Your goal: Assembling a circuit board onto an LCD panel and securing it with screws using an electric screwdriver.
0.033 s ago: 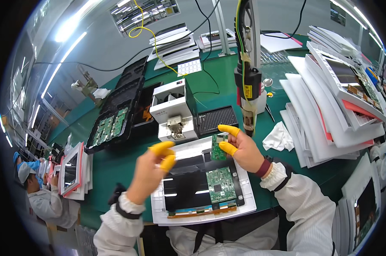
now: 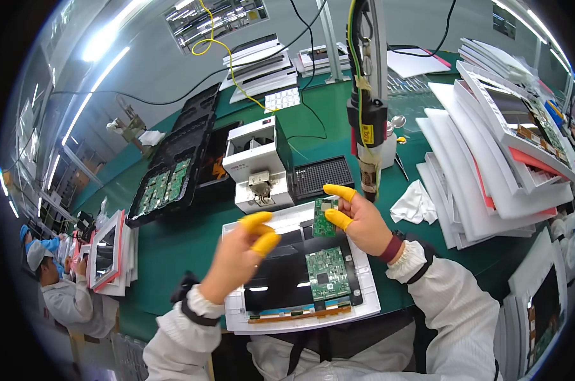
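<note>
Between the yellow-covered thumb and forefinger of my right hand (image 2: 364, 219) is a small green circuit board (image 2: 320, 223), held above the upper part of a white-framed display panel (image 2: 364, 279). My left hand (image 2: 240, 254), also in yellow finger covers, hovers over the panel's left side. Its thumb and forefinger are apart, with nothing visible between them. A larger green circuit board (image 2: 327, 274) lies on the panel's dark back, lower right of the middle. Along the panel's near edge runs an orange-brown strip (image 2: 306, 314).
Beyond the panel stand a white box-shaped machine (image 2: 256, 159) and a black grid tray (image 2: 324, 177). A thick cable-wrapped tool (image 2: 367, 127) hangs beside them. Left, a black case (image 2: 167, 184) holds green boards. Stacked panels (image 2: 472, 159) and a white cloth (image 2: 414, 204) lie right.
My left hand has shifted rightward, closer to the board in my right hand. The right hand and its circuit board have stayed almost in place.
</note>
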Action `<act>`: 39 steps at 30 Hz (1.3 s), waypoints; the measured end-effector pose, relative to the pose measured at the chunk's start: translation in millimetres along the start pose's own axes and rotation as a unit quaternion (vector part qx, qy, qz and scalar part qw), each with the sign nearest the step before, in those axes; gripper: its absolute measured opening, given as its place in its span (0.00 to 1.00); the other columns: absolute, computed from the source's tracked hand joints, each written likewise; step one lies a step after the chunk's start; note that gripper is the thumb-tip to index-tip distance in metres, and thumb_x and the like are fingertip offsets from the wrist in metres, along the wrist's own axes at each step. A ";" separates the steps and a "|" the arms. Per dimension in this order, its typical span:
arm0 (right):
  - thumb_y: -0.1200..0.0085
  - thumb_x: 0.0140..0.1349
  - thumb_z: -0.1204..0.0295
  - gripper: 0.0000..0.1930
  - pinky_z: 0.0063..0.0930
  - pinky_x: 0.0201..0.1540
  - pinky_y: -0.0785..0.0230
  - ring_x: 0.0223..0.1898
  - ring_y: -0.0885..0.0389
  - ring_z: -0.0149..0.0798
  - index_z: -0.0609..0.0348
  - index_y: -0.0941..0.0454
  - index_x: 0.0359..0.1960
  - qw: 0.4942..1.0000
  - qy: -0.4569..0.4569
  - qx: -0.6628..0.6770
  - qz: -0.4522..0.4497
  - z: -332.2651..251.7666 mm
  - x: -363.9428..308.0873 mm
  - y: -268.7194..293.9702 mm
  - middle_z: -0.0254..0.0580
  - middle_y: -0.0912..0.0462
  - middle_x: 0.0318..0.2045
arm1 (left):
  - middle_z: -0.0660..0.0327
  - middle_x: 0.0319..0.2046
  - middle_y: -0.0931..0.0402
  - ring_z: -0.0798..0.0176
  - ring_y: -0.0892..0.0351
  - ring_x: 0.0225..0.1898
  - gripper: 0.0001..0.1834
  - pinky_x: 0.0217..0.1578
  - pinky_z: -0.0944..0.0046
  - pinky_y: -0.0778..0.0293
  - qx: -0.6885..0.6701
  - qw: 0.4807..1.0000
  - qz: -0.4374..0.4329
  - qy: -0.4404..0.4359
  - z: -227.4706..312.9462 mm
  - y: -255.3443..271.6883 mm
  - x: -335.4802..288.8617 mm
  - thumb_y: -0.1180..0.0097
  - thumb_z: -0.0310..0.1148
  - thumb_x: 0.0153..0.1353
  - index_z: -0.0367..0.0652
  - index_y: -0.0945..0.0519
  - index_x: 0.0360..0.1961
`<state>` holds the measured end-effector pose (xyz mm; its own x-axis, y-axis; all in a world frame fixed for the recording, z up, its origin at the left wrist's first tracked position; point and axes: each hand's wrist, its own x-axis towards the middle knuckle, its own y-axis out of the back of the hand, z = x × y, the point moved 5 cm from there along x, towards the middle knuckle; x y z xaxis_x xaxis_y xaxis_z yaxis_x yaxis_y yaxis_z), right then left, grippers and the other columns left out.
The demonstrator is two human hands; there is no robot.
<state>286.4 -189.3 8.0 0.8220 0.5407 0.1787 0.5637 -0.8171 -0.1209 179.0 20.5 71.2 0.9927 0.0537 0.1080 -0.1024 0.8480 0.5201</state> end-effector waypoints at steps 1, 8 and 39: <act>0.45 0.67 0.74 0.24 0.16 0.36 0.32 0.34 0.30 0.21 0.57 0.35 0.64 1.000 0.012 -0.003 -0.006 -0.8 0.8 -2.2 0.27 0.32 0.33 | 0.58 0.42 0.20 0.66 0.19 0.41 0.18 0.45 0.68 0.24 -0.045 0.998 -0.017 0.032 0.9 -20.0 -0.2 0.43 0.25 0.65 0.36 0.27 0.56; 0.47 0.69 0.73 0.22 0.17 0.32 0.28 0.30 0.23 0.23 0.58 0.35 0.63 0.998 -0.041 0.055 -0.013 -3.0 -3.2 -5.6 0.32 0.23 0.36 | 0.57 0.39 0.20 0.67 0.18 0.35 0.19 0.38 0.70 0.22 -0.175 0.971 -0.047 0.158 5.4 -61.3 18.7 0.40 0.28 0.64 0.33 0.28 0.53; 0.39 0.63 0.74 0.07 0.22 0.26 0.28 0.24 0.16 0.32 0.61 0.18 0.41 0.850 0.384 -0.275 0.233 -114.1 -51.8 56.1 0.41 0.16 0.27 | 0.56 0.43 0.20 0.51 0.23 0.46 0.16 0.50 0.57 0.28 0.233 0.949 -0.060 -0.204 14.6 -62.6 65.3 0.30 0.28 0.49 0.41 0.15 0.41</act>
<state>266.2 -285.9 103.4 0.5308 0.0156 0.8474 -0.1055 -0.9908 0.0843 249.3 -36.8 58.1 0.9015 -0.3180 0.2937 -0.1014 0.5044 0.8575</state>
